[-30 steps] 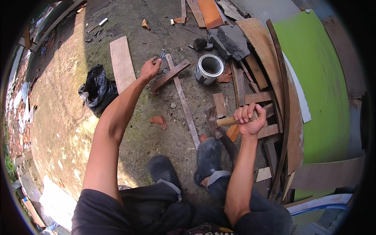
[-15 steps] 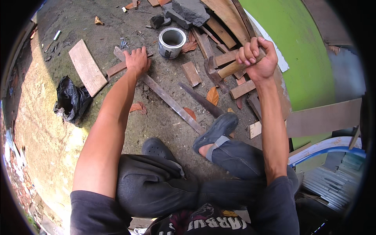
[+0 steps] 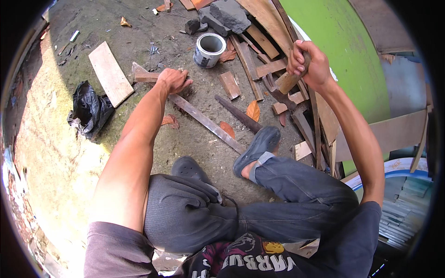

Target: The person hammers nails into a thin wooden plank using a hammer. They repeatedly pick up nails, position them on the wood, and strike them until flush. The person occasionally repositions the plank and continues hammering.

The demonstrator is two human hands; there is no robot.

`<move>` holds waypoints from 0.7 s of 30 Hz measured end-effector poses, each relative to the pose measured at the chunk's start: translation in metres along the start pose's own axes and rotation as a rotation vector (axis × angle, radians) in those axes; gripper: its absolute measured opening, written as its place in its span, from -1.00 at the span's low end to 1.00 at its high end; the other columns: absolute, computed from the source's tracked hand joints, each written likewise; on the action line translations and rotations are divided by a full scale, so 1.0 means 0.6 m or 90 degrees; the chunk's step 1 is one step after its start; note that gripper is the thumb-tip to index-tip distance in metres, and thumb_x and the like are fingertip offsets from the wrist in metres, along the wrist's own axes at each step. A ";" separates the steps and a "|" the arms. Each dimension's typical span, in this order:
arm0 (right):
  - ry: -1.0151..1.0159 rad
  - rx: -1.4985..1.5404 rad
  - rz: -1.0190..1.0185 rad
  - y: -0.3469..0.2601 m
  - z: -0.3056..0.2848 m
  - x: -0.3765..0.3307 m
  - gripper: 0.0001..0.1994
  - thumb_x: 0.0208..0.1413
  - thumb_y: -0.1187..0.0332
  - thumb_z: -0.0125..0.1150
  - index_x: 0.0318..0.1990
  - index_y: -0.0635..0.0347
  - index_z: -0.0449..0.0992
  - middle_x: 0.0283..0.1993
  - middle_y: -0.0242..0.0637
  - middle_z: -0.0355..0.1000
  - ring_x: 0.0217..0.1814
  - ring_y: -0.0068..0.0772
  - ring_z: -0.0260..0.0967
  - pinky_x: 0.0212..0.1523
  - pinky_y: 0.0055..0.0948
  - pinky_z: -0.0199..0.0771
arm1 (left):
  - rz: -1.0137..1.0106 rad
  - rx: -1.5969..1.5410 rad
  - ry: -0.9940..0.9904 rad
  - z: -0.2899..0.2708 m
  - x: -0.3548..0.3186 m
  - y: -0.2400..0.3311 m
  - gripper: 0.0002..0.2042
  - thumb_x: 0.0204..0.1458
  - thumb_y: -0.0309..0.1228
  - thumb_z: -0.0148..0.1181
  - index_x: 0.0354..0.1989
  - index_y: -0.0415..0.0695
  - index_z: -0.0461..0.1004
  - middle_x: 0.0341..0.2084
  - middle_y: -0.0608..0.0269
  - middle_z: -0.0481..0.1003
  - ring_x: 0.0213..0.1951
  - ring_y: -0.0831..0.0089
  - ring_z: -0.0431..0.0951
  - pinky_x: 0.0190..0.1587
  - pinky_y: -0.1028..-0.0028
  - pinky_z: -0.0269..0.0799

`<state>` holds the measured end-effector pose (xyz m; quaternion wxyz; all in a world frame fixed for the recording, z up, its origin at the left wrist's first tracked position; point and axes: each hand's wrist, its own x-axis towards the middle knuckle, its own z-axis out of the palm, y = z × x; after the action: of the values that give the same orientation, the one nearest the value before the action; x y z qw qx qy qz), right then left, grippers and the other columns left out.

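I squat on bare ground. My left hand (image 3: 174,79) reaches forward and rests on a long narrow wooden slat (image 3: 204,121) where a short piece of wood (image 3: 144,77) crosses it. Its fingers are curled down onto the wood. My right hand (image 3: 308,60) is raised at the upper right, closed around a wooden hammer handle (image 3: 289,81); the hammer's head is hidden among the scrap wood behind it. A few loose nails (image 3: 153,48) lie on the ground beyond my left hand.
A grey metal can (image 3: 208,50) stands beyond the slat. A flat board (image 3: 110,73) and a black plastic bag (image 3: 90,110) lie at the left. Scrap wood pieces (image 3: 259,65), stones (image 3: 222,16) and a green panel (image 3: 352,55) crowd the right side.
The view has swung closer. My left hand has settled on the slat. My right hand has lifted the hammer handle higher and to the right.
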<state>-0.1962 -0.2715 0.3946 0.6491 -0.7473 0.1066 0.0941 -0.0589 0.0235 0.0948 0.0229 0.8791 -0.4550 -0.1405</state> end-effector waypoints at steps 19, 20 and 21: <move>-0.223 -0.107 0.056 0.132 0.069 -0.018 -0.55 0.29 0.22 -0.08 -0.68 0.16 0.20 -0.72 -0.39 0.14 -0.67 -0.52 0.10 -0.52 -0.46 0.19 | 0.297 0.118 -0.113 0.072 -0.066 0.145 -0.39 -0.06 0.24 0.23 -0.07 -0.03 0.43 -0.25 0.14 0.54 -0.20 0.15 0.59 -0.27 0.17 0.51; -0.233 -0.103 0.051 0.137 0.064 -0.017 -0.55 0.29 0.22 -0.08 -0.67 0.16 0.20 -0.72 -0.39 0.14 -0.66 -0.52 0.10 -0.51 -0.46 0.19 | 0.285 0.126 -0.153 0.075 -0.060 0.143 -0.40 -0.06 0.22 0.23 -0.06 -0.03 0.43 -0.27 0.15 0.54 -0.20 0.15 0.59 -0.27 0.18 0.51; -0.243 -0.095 0.048 0.146 0.061 -0.018 -0.55 0.30 0.22 -0.08 -0.67 0.16 0.20 -0.72 -0.39 0.14 -0.66 -0.52 0.10 -0.51 -0.46 0.19 | 0.273 0.132 -0.197 0.069 -0.058 0.145 -0.41 -0.05 0.20 0.23 -0.06 -0.04 0.42 -0.30 0.16 0.55 -0.20 0.15 0.59 -0.27 0.18 0.51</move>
<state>-0.2314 -0.2465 0.3093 0.5966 -0.7570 0.0023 0.2663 -0.1580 0.0043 0.0776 -0.1074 0.7284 -0.6407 -0.2178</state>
